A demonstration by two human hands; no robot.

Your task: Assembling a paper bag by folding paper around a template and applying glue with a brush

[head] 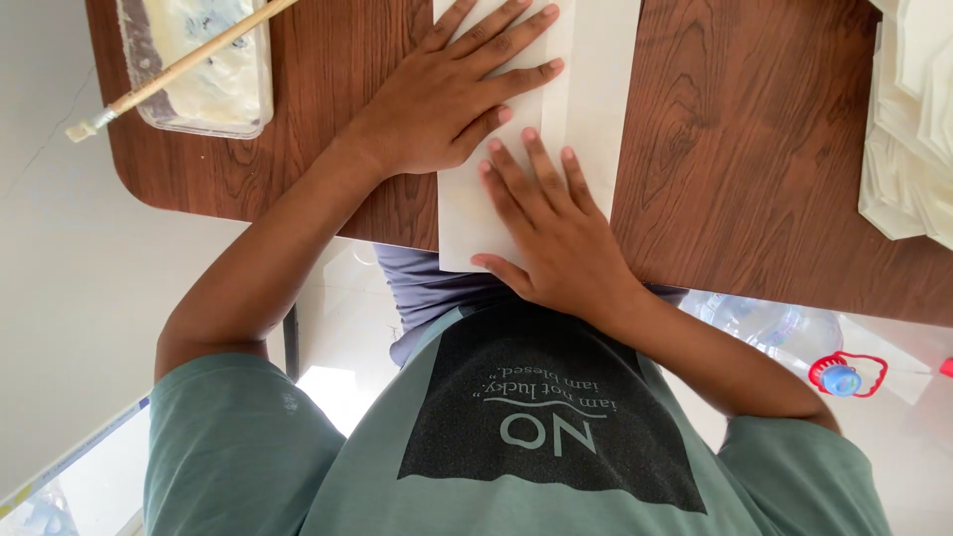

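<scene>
A long white paper sheet [596,89] lies on the brown wooden table [754,149], and its near end hangs slightly over the table's front edge. My left hand [447,94] lies flat on the sheet's left part, fingers spread and pointing right and away. My right hand [556,233] presses flat on the sheet's near end, its fingers pointing away and the fingertips close to the left hand's. Neither hand grips anything.
A clear plastic tray [204,69] of whitish paste sits at the table's far left corner, with a wooden-handled brush [169,69] resting across it. White folded paper pieces [913,119] are piled at the right edge. A plastic bottle [784,333] lies on the floor below.
</scene>
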